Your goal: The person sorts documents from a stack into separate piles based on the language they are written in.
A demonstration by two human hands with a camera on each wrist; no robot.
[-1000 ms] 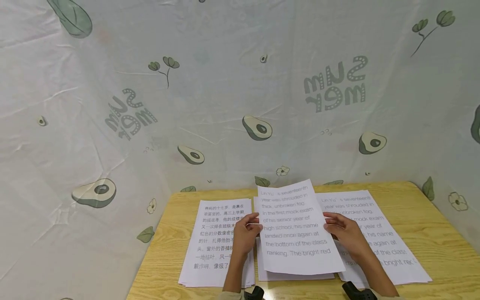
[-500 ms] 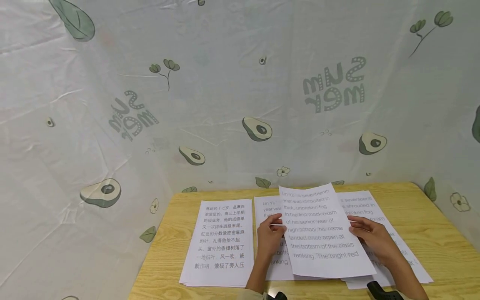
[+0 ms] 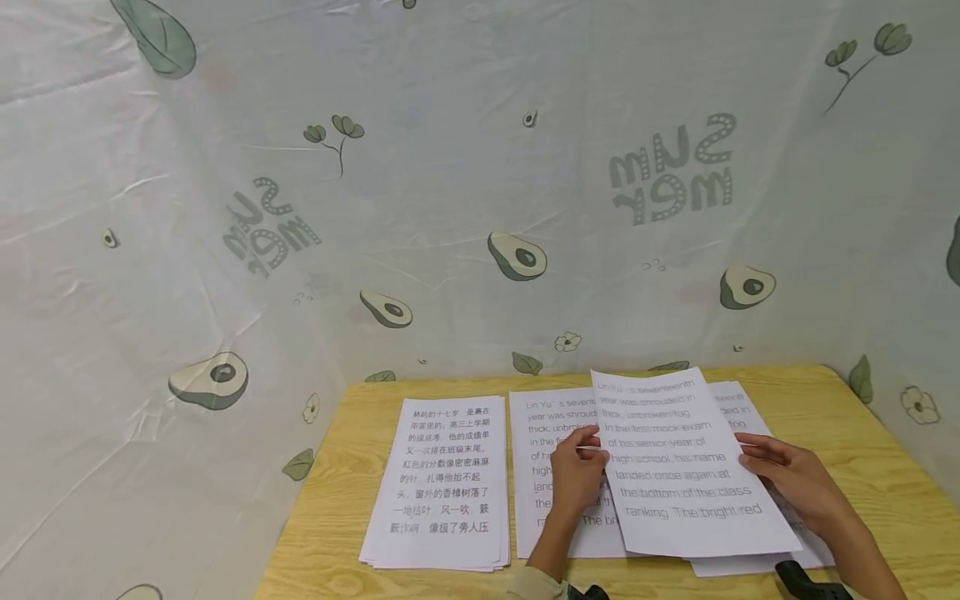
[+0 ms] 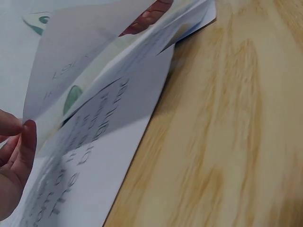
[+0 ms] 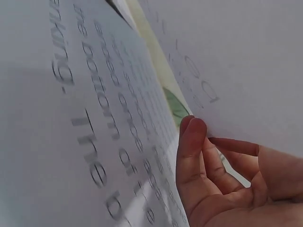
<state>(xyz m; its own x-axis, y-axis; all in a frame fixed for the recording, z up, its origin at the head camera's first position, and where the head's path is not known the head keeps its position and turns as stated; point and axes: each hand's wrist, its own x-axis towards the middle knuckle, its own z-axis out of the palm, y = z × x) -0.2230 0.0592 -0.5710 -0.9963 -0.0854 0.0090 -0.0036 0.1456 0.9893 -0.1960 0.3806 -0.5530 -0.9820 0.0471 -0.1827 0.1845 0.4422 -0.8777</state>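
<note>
A sheet of paper with printed English text is held up between both hands, tilted, its lower part overlapping the right stack in the head view. My left hand pinches its left edge; the left wrist view shows thumb and fingertips meeting at that edge. My right hand pinches the right edge, thumb against fingers in the right wrist view. Below lie a middle stack of English pages and a right stack of English pages, both partly hidden by the raised sheet.
A stack of pages with Chinese text lies on the left of the wooden table. Behind the table hangs a pale cloth printed with avocados and leaves. Dark wrist devices show at the bottom of the head view.
Both hands have carried the sheet to the right, from over the middle stack to over the right stack. More of the middle stack and the Chinese page is now uncovered.
</note>
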